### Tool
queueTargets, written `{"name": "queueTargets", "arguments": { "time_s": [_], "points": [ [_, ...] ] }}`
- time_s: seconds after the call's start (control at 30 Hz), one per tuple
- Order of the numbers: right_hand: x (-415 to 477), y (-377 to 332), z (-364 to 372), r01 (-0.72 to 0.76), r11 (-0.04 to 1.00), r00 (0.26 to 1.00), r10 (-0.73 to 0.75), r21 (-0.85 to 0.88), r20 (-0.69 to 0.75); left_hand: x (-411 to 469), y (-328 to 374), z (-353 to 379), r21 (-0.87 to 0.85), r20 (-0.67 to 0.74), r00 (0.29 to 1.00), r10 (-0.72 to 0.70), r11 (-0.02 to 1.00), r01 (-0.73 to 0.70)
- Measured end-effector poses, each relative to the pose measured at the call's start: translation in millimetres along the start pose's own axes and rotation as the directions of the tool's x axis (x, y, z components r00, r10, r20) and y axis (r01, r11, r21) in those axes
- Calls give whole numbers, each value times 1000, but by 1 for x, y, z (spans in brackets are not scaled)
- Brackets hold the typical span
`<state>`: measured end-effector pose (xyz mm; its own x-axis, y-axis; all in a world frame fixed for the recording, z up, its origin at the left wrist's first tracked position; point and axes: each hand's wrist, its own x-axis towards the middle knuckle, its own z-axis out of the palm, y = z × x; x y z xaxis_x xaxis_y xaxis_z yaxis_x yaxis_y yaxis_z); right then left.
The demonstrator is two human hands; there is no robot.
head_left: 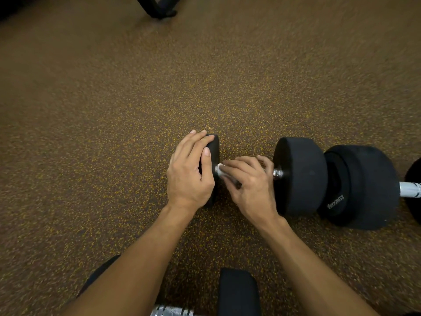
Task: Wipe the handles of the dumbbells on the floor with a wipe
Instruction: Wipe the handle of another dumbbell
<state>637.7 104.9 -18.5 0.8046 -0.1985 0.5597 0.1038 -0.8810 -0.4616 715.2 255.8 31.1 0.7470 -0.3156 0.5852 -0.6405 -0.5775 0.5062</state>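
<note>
A black dumbbell [298, 174] lies on the speckled floor in front of me. My left hand [190, 172] grips its left weight head [214, 151] from above. My right hand [248, 181] is curled round the metal handle with a white wipe [220, 169] pressed under the fingers; only a bit of wipe shows at the handle's left end. A short chrome piece of handle [278, 173] shows by the right head. A second dumbbell [362, 185] lies to the right, its chrome handle [410, 189] bare.
A third dumbbell lies at the bottom edge, with a black head [238, 293] and a knurled chrome handle [173, 311]. A black equipment leg [157, 8] stands at the top. Brown rubber floor [114, 110] with yellow flecks spreads to the left and ahead.
</note>
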Motion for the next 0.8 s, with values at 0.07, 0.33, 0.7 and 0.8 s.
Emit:
{"name": "queueTargets", "arguments": {
  "time_s": [0.07, 0.33, 0.7, 0.8],
  "points": [
    [1, 4, -2, -22, 1000, 999, 22, -2, -30, 0, 0, 0, 3, -5, 1000, -3, 1000, 3],
    [-2, 10, 5, 101, 995, 994, -101, -2, -43, 4, -1, 2, 17, 20, 1000, -22, 1000, 22],
    [-6, 13, 6, 39, 999, 998, -39, 7, -41, 5, -1, 3, 21, 16, 1000, -21, 1000, 21],
    [-10, 16, 1, -35, 999, 994, 35, 5, -102, 5, -2, 2, 23, 15, 1000, -24, 999, 23]
  ]
}}
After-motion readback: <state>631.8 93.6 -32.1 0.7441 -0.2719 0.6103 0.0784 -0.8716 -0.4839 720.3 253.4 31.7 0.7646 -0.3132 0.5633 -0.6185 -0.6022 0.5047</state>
